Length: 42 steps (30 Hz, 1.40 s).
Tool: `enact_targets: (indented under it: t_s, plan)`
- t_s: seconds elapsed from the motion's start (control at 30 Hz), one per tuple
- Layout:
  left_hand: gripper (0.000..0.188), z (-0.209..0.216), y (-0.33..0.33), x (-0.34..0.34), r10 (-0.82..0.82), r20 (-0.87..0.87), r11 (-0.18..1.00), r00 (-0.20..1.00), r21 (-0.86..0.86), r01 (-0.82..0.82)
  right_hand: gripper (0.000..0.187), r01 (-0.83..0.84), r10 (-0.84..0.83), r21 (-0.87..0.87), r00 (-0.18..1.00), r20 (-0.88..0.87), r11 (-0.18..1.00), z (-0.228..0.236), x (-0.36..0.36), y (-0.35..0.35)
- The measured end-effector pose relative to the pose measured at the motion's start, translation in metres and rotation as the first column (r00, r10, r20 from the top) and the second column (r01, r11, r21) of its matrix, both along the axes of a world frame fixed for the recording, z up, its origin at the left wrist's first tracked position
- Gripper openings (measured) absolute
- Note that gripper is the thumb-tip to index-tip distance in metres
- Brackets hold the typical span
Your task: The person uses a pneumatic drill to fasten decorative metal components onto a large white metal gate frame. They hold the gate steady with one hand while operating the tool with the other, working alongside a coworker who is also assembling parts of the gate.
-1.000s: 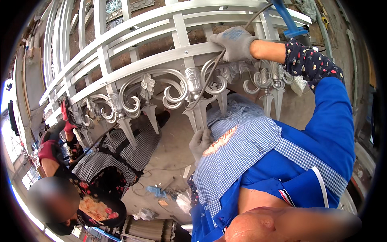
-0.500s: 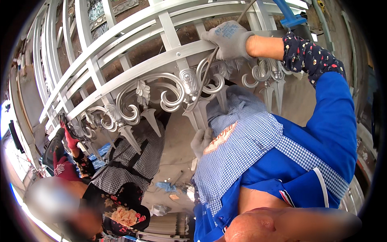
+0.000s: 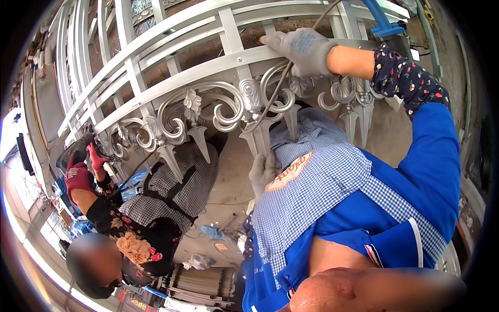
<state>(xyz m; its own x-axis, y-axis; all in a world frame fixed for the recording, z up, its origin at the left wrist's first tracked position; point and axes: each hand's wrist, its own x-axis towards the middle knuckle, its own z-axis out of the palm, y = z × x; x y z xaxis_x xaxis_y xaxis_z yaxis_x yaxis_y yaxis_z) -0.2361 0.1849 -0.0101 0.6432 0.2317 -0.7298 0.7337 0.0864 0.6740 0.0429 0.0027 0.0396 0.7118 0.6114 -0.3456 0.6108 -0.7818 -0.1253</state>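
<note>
A silver metal railing panel with scrollwork and spear-shaped points spans the view ahead of me. My right hand, in a grey glove, is closed over its curved lower rail, and a thin grey-brown cable runs down beside it. Lower down, my left hand, gloved alike, has its fingers curled at the tip of a silver spear point. A checked apron covers my front, close to that hand.
At left, a co-worker in red gloves holds a dark power tool at the panel's end. A blue clamp-like tool stands at the upper right. On the floor lie a blue cloth and crumpled plastic.
The view has shifted slightly, so the panel appears a little further right. My left hand has risen slightly at the spear tip. The co-worker's head and arms have shifted; my right hand keeps its place.
</note>
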Motion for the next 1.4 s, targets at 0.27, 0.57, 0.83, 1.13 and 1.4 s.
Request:
enact_targets:
  t_s: [0.27, 0.57, 0.83, 1.13, 1.4]
  plan:
    - [0.024, 0.002, 0.001, 0.013, 0.151, -0.065, 0.952, 0.986, -0.259, -0.163, 0.086, -0.143, 0.126, 0.080, 0.974, 0.189, 0.986, -0.016, -0.007, 0.019]
    - [0.027, -0.003, 0.003, 0.009, 0.100, 0.032, 0.976, 0.994, -0.196, -0.092, 0.077, -0.210, 0.213, -0.043, 0.971, 0.105, 0.977, -0.008, 0.005, 0.022]
    - [0.025, 0.000, -0.002, 0.008, 0.133, -0.031, 0.972, 0.991, -0.191, -0.137, 0.083, -0.133, 0.127, 0.040, 0.986, 0.111, 0.990, -0.004, -0.004, 0.024]
    - [0.027, -0.003, 0.011, 0.012, 0.079, -0.024, 0.984, 0.997, -0.161, -0.082, 0.095, -0.159, 0.156, 0.153, 0.987, 0.031, 0.975, 0.015, -0.004, 0.003]
    - [0.028, -0.022, 0.008, 0.018, 0.031, 0.003, 0.974, 1.000, -0.223, -0.029, 0.042, 0.452, -0.598, 0.414, 0.717, 0.358, 0.790, 0.046, 0.016, -0.170]
